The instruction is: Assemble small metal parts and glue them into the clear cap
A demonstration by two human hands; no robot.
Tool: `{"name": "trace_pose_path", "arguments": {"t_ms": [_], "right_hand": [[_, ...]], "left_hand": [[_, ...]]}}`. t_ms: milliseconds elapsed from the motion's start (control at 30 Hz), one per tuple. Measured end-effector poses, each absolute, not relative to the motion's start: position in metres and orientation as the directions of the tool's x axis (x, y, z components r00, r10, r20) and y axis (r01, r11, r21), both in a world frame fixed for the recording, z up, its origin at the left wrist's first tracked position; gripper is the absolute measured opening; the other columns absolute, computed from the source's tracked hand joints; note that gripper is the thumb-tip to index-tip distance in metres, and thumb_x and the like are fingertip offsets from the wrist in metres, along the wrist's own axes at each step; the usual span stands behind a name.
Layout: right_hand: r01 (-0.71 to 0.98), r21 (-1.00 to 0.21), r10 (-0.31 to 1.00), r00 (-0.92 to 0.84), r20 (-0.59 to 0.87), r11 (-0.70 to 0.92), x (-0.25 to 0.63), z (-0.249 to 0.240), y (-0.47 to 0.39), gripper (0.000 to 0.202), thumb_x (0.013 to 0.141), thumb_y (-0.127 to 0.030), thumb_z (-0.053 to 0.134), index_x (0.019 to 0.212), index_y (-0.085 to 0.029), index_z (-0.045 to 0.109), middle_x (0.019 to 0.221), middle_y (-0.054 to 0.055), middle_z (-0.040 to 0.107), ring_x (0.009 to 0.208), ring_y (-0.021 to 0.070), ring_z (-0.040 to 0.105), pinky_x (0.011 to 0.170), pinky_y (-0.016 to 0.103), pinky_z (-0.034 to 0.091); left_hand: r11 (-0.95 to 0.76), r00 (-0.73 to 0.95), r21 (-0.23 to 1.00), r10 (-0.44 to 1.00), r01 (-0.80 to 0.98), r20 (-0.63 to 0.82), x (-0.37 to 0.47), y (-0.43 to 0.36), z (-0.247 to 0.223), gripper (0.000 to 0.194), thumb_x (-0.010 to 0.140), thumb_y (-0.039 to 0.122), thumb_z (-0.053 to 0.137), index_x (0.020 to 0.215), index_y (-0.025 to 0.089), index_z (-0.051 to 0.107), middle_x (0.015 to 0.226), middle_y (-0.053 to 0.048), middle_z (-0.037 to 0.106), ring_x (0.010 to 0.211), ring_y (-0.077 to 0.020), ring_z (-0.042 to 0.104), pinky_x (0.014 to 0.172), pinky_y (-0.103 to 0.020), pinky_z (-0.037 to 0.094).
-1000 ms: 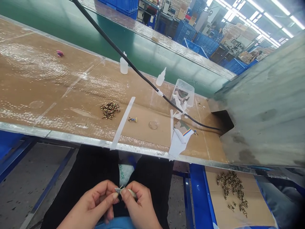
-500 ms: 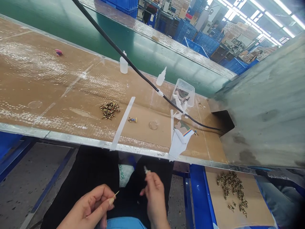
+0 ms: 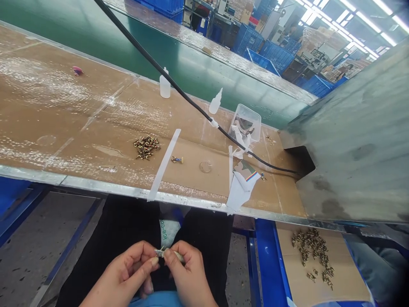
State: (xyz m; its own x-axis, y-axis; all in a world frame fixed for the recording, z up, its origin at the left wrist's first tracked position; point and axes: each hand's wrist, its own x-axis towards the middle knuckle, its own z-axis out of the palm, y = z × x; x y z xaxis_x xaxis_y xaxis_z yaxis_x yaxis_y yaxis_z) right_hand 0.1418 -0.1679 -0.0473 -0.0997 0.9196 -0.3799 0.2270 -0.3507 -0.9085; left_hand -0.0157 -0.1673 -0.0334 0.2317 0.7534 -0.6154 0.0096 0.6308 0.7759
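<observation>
Over my lap, my left hand (image 3: pixel 137 266) and my right hand (image 3: pixel 185 264) meet fingertip to fingertip. Pinched in the left is a thin pale stick (image 3: pixel 162 248), like a toothpick; only its tip shows. My right fingers close round a small tool with a flat grey tip (image 3: pixel 159 253) and a pale handle (image 3: pixel 179 257). That grey tip lies against the left fingertips; whether it touches the stick I cannot tell. On the bench beyond the hands lies a small painted figurine (image 3: pixel 177 160), left of a clear round disc (image 3: pixel 205 166).
A pile of small painted pieces (image 3: pixel 146 147) lies left of a white tape strip (image 3: pixel 164 164). Two white squeeze bottles (image 3: pixel 165 87) and a clear tub (image 3: pixel 245 123) stand behind. A black cable (image 3: pixel 188 98) crosses above the bench. More small pieces (image 3: pixel 311 251) lie on cardboard at right.
My right hand has moved left and down with the tool, which now meets the left fingertips. My left hand has shifted slightly and still pinches the stick.
</observation>
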Motion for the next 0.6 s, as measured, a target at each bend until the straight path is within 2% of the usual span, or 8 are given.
{"name": "trace_pose_path", "arguments": {"t_ms": [67,167,233,400,500,600], "right_hand": [[0.169,-0.902,0.914,-0.018,-0.406,-0.397,0.146,-0.058,-0.169,0.041,0.085,-0.049,0.057,0.059,-0.016,0.054,0.053,-0.005,0.042,0.049,0.0092,0.041,0.046,0.02,0.031],[-0.039,-0.874,0.857,0.176,-0.484,-0.485,0.154,-0.073,-0.168,0.044,0.085,-0.057,0.053,0.063,-0.019,0.049,0.052,-0.007,0.036,0.042,0.0075,0.034,0.041,0.019,0.032],[-0.096,-0.866,0.842,0.203,-0.5,-0.49,0.157,-0.075,-0.168,0.043,0.086,-0.057,0.052,0.065,-0.02,0.048,0.049,-0.009,0.035,0.04,0.0068,0.031,0.04,0.018,0.031],[0.135,-0.905,0.902,-0.109,-0.417,-0.403,0.147,-0.053,-0.169,0.04,0.087,-0.047,0.056,0.062,-0.016,0.057,0.052,-0.005,0.044,0.048,0.0085,0.038,0.045,0.019,0.029],[0.25,-0.908,0.917,-0.132,-0.376,-0.337,0.141,-0.042,-0.168,0.039,0.087,-0.044,0.055,0.06,-0.015,0.059,0.053,-0.004,0.044,0.053,0.0095,0.04,0.049,0.02,0.03],[0.282,-0.899,0.92,-0.107,-0.377,-0.335,0.141,-0.045,-0.168,0.039,0.087,-0.044,0.054,0.061,-0.016,0.058,0.054,-0.004,0.044,0.052,0.0098,0.041,0.049,0.02,0.03]], "left_hand": [[0.615,0.17,0.788,0.774,0.032,-0.61,-0.018,-0.171,-0.036,0.036,0.073,0.057,0.069,0.075,0.021,0.065,0.055,0.003,0.056,0.049,-0.0142,0.052,0.048,-0.022,0.045],[0.584,0.096,0.808,0.803,0.076,-0.589,-0.019,-0.175,-0.04,0.035,0.075,0.057,0.067,0.078,0.022,0.066,0.053,0.004,0.055,0.049,-0.0144,0.052,0.047,-0.021,0.045],[0.593,0.097,0.802,0.796,0.072,-0.597,-0.019,-0.175,-0.039,0.034,0.075,0.056,0.067,0.079,0.022,0.066,0.053,0.004,0.055,0.049,-0.0143,0.052,0.047,-0.021,0.046],[0.634,0.161,0.773,0.762,0.017,-0.628,-0.015,-0.167,-0.032,0.038,0.069,0.058,0.071,0.076,0.021,0.067,0.055,0.003,0.058,0.05,-0.0151,0.053,0.048,-0.023,0.047],[0.638,0.185,0.77,0.756,0.007,-0.628,-0.015,-0.167,-0.033,0.038,0.07,0.058,0.071,0.077,0.022,0.066,0.055,0.003,0.057,0.051,-0.015,0.053,0.05,-0.023,0.048],[0.635,0.203,0.773,0.756,0.003,-0.622,-0.017,-0.171,-0.037,0.035,0.074,0.056,0.069,0.078,0.022,0.065,0.057,0.004,0.056,0.052,-0.0142,0.053,0.05,-0.022,0.047]]}}
